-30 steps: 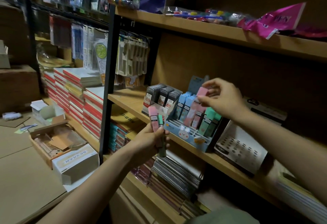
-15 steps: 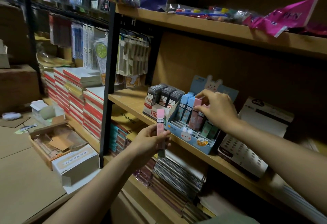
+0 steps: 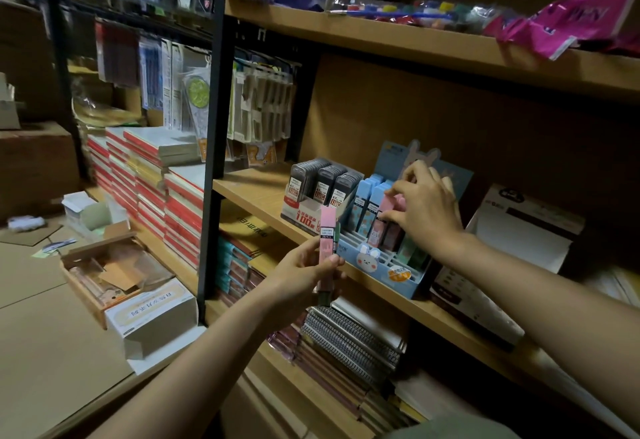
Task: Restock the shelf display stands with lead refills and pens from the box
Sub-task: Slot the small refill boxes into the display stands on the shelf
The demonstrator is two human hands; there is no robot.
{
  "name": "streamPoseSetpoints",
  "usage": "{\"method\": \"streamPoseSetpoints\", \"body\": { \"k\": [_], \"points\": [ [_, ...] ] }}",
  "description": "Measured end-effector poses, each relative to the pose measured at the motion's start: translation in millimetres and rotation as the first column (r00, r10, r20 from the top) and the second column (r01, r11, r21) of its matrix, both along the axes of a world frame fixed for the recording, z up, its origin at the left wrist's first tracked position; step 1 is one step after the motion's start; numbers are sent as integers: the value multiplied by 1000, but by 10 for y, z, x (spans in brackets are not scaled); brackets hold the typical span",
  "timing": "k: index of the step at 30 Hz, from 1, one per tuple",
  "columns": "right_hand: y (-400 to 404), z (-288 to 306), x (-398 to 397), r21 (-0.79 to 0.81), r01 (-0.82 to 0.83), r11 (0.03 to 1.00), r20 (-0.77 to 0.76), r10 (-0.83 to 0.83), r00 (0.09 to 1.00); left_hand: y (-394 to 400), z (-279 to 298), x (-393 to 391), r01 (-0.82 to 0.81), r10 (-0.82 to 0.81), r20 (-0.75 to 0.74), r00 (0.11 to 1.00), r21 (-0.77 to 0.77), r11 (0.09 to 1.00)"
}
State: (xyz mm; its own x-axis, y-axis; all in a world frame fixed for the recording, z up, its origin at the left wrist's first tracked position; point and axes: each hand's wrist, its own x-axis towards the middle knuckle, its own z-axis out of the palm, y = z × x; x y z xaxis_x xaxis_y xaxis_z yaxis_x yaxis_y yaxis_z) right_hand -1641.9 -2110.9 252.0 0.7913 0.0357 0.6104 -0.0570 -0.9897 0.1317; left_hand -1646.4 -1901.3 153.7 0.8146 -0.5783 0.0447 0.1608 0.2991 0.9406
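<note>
A pink lead refill case stands in the pink row of the blue display stand, which sits on the middle wooden shelf. The right hand pinches the top of that case between thumb and fingertips, the hand curled over the row. In the stand, blue cases fill the row to the left of the pink ones, and green cases show low down to the right, partly hidden by the wrist. The front slots of the stand, above its rabbit picture, are bare.

The left hand is closed round a small bunch of refill cases held upright in front of the shelf edge, just beside the stand's left front corner; a pink one faces the camera and a green one shows behind it. How many are in the bunch cannot be told.

Just left of the blue stand, touching or nearly so, a white and red stand holds three rows of dark grey refill cases. To the right stands a white carton. On the floor to the left lies an open cardboard box with a white box against it.
</note>
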Motion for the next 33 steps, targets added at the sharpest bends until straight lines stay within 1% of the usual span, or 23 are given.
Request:
{"method": "streamPoseSetpoints", "body": {
  "k": [1, 2, 3, 4, 5, 6, 8, 11, 15, 17, 19, 20, 21, 23, 25, 27, 30, 33],
  "points": [
    [13, 10, -17, 17, -17, 1000, 12, 17, 1000, -4, 5, -17, 2, -3, 20, 1000, 21, 1000],
    [45, 16, -53, 82, -66, 994, 36, 64, 997, -7, 9, -32, 2, -3, 39, 999, 36, 999],
    [101, 17, -100, 196, -152, 969, 61, 143, 988, -10, 15, -46, 1, -3, 55, 998, 45, 999],
    [176, 8, -159, 318, -244, 916, 70, 234, 970, -14, 22, -61, 1, -4, 70, 998, 52, 999],
    [261, -11, -216, 411, -300, 861, 45, 310, 950, -22, 32, -77, 5, -9, 81, 997, 54, 999],
    [344, -39, -268, 467, -323, 823, -4, 367, 930, -33, 40, -91, 11, -16, 90, 996, 52, 999],
    [464, -90, -339, 520, -321, 792, -77, 418, 905, -56, 55, -114, 24, -29, 102, 994, 41, 999],
    [519, -72, -369, 572, -298, 764, -90, 419, 904, -57, 76, -136, 38, -44, 111, 993, 52, 998],
    [485, -19, -408, 643, -247, 725, -137, 426, 894, -41, 56, -149, 68, -83, 136, 987, 116, 991],
    [450, 20, -459, 663, -248, 706, -127, 433, 892, -55, 52, -158, 45, -63, 127, 990, 134, 990],
    [363, 114, -507, 688, -258, 679, -70, 415, 907, -53, 30, -139, -6, -9, 96, 995, 160, 987],
    [299, 180, -522, 680, -264, 684, -31, 387, 921, -45, 10, -122, -30, 16, 81, 997, 175, 984],
    [227, 250, -531, 650, -268, 711, 6, 349, 937, -37, -7, -106, -53, 41, 66, 997, 183, 982],
    [88, 369, -535, 540, -256, 802, 68, 262, 963, -19, -28, -78, -93, 90, 24, 996, 172, 981],
    [5, 409, -524, 431, -241, 870, 98, 220, 971, -11, -31, -61, -121, 125, -21, 992, 143, 982],
    [-25, 370, -482, 362, -238, 901, 74, 227, 971, -12, -31, -49, -128, 134, -44, 990, 117, 985],
    [-18, 265, -395, 281, -245, 928, 37, 244, 969, -1, -16, -53, -135, 138, -38, 990, 87, 987],
    [-9, 169, -332, 235, -232, 944, 4, 237, 971, 16, 4, -72, -154, 158, -34, 987, 98, 983]
  ]
}}
